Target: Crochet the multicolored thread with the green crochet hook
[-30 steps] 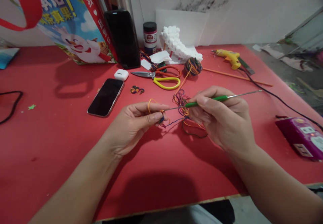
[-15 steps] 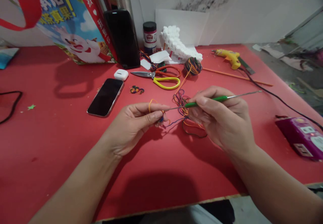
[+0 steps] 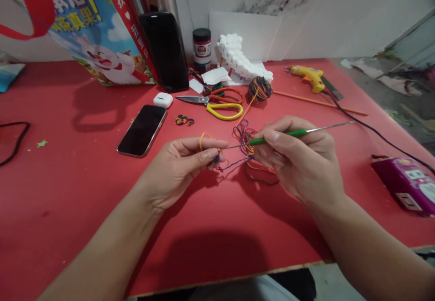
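Observation:
Between thumb and fingers, my left hand (image 3: 188, 158) pinches a small piece of multicoloured crochet work (image 3: 216, 158), mostly hidden by the fingertips. A loop of orange yarn runs over its index finger. My right hand (image 3: 299, 156) grips a green-handled crochet hook (image 3: 295, 133) like a pen. One thin metal end reaches the work at my left fingertips, while the other points out to the right. Loose multicoloured yarn (image 3: 243, 134) lies tangled behind and beneath my right hand. A strand leads from it to the yarn ball (image 3: 259, 88) farther back.
Scissors (image 3: 224, 111), a phone (image 3: 142, 131), a white earbud case (image 3: 163, 100) and a small crocheted piece (image 3: 184, 120) lie beyond my left hand. A yellow glue gun (image 3: 307, 77) rests at back right, its cord running past a purple box (image 3: 406, 185). A printed bag (image 3: 112, 34) stands back left.
Almost nothing differs. Both hands keep their hold on the crochet work and hook, with only a very slight shift of the hook and fingers.

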### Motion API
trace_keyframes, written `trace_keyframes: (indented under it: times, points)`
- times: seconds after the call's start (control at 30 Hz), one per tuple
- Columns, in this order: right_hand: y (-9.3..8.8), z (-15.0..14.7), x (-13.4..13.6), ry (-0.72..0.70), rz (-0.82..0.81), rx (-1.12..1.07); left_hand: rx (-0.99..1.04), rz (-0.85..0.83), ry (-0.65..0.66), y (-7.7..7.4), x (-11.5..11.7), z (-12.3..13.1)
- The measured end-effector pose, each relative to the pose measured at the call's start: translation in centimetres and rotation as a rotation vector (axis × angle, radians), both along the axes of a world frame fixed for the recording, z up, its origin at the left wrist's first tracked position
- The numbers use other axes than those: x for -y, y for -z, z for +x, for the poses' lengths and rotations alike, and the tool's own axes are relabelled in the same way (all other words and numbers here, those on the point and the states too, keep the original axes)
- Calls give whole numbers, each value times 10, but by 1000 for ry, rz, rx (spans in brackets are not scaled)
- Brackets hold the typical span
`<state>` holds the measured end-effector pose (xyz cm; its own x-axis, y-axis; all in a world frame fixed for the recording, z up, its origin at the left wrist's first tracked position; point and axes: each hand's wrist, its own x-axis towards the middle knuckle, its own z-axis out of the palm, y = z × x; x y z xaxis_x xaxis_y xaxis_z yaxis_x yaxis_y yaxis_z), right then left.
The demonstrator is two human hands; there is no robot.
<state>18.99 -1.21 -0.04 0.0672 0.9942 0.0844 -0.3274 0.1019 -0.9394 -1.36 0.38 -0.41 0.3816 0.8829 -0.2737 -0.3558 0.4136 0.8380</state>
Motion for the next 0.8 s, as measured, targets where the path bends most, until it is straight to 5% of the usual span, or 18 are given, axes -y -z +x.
trace_keyframes:
  times: [0.8]
  points:
    - [1,0,1,6,11,31,13,-21,18,-1,0,2]
